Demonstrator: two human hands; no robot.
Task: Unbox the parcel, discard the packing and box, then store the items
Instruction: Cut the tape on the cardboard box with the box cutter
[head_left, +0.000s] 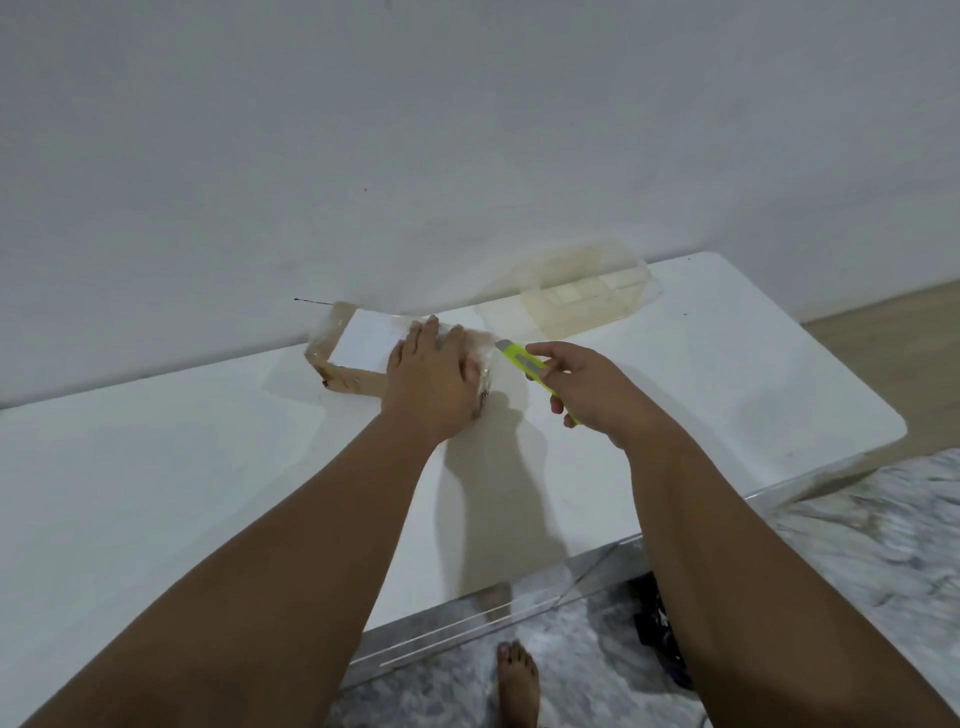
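Foot (517, 680) on the marbled floor is closest to the lens, forearms reach over it to the table (156, 493). Parcel (363, 340) sits at the table's far edge against the wall, left of centre: small flat carton, white label on top, wrapped in glossy clear tape. Left hand (428, 374) lies flat on its right half, fingers spread, pinning it. Right hand (587, 387) is closed round a yellow-green cutter (524, 364), blade end just beside the parcel's right end; can't tell if it touches. Judging by size, the parcel is light and fairly stiff, and the tape makes it slick, so it'll likely skate unless pressed down. Best hold is palm on top, fingers well off the cut line. Wall blocks any push away. Clear tub (589, 293) stands well apart at the far right. Near and left table surface is bare, plenty of room to pull the parcel in; rounded right corner drops to the floor.
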